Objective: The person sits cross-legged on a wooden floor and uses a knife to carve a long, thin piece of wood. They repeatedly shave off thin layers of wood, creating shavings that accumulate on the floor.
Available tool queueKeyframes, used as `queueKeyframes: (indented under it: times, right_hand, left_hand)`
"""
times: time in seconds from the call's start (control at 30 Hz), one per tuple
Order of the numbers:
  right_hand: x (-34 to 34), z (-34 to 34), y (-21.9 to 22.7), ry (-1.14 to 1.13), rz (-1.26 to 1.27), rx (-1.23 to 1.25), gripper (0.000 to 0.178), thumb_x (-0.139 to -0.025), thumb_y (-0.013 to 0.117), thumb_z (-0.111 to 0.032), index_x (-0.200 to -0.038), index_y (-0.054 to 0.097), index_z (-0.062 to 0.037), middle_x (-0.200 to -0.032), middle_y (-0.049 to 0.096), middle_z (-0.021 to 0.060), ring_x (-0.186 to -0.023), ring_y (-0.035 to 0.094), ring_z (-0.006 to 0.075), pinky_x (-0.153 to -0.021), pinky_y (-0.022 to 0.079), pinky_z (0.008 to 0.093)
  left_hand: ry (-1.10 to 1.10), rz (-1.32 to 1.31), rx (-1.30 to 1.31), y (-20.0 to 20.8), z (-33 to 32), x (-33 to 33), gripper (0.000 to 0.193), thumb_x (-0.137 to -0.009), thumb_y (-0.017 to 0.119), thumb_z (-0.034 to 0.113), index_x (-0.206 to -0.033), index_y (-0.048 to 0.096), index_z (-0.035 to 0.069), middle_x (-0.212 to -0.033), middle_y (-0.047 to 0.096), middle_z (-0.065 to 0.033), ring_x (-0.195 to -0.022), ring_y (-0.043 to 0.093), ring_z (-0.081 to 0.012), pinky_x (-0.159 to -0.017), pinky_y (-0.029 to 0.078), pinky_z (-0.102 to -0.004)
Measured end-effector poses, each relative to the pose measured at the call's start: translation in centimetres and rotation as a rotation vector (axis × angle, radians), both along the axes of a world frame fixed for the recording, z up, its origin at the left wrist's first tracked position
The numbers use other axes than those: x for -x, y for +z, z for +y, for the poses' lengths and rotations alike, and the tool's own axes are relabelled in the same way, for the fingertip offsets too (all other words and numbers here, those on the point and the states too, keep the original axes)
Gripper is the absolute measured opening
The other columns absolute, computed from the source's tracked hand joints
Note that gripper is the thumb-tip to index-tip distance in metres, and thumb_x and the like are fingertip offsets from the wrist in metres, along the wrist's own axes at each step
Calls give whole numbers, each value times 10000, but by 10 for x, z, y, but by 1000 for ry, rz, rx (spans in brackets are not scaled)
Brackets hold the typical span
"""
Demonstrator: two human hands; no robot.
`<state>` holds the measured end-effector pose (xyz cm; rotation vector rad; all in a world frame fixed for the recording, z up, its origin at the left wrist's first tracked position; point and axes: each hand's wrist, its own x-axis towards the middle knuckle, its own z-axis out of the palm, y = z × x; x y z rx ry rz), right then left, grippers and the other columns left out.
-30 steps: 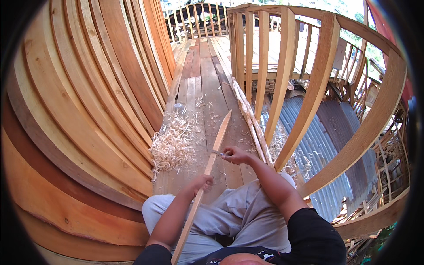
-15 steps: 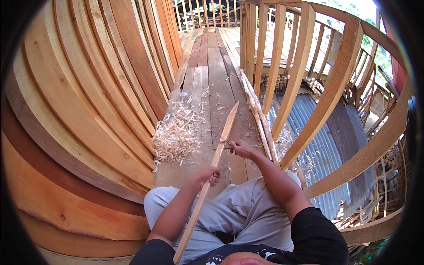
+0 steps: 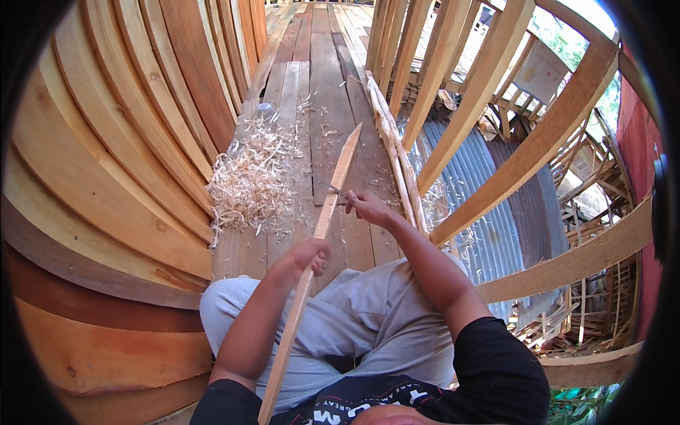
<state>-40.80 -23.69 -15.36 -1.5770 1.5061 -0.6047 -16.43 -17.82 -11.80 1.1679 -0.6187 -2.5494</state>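
A long, pale wooden strip (image 3: 287, 338) slants from my lap out over the plank floor, its far end cut to a point. My left hand (image 3: 310, 256) is wrapped around it at about mid-length, above my crossed legs. Farther along, my right hand (image 3: 367, 207) is closed on the handle of a knife (image 3: 336, 189); most of the handle is hidden by the fingers. The thin dark blade lies across the strip, touching it below the pointed end.
Curled wood shavings (image 3: 253, 180) are heaped on the floor (image 3: 290, 92) at left, with a small clear cup (image 3: 266, 110) beyond. Upright boards (image 3: 106, 142) wall the left side. Long pale poles (image 3: 391, 142) lie beside the right railing (image 3: 524, 166), above corrugated metal sheets (image 3: 471, 191).
The view has tilted and shifted, so the whole scene sits differently. The knife blade, earlier angled out past the strip's left edge, now lies across the strip. Both grips are unchanged.
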Motion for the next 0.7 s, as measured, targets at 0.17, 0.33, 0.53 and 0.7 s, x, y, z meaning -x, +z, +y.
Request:
queueKeyframes:
  times: [0.17, 0.33, 0.53, 0.7]
  right_hand:
    - [-25, 10, 10, -89, 406, 176, 609, -996, 311, -441, -788, 656, 15, -781, 623, 291, -779, 615, 438, -723, 478, 503]
    - [-27, 10, 3, -78, 514, 328, 512, -947, 383, -342, -687, 633, 21, -701, 606, 274, -699, 615, 445, -679, 491, 522]
    - [-27, -1, -4, -68, 539, 490, 459, -910, 427, -274, -575, 596, -9, -583, 571, 230, -570, 585, 425, -585, 475, 521]
    - [-26, -17, -9, -42, 535, 552, 483, -913, 405, -281, -560, 595, -12, -570, 568, 231, -552, 581, 430, -595, 477, 527]
  left_hand:
    - [40, -109, 62, 10, 4, -1, 149, -855, 581, 51, -884, 451, 118, -620, 412, 41, -438, 386, -28, -336, 304, -173]
    - [37, -151, 150, 8, 9, 3, 185, -825, 545, 20, -938, 428, 108, -635, 415, 24, -441, 389, -37, -336, 305, -184]
    - [0, -246, 195, 18, 9, -2, 120, -799, 533, 56, -890, 456, 72, -624, 435, 9, -458, 407, -45, -363, 360, -214]
    - [50, -154, 101, 9, -3, -3, 143, -833, 529, 43, -920, 428, 94, -618, 414, 21, -443, 396, -34, -345, 323, -198]
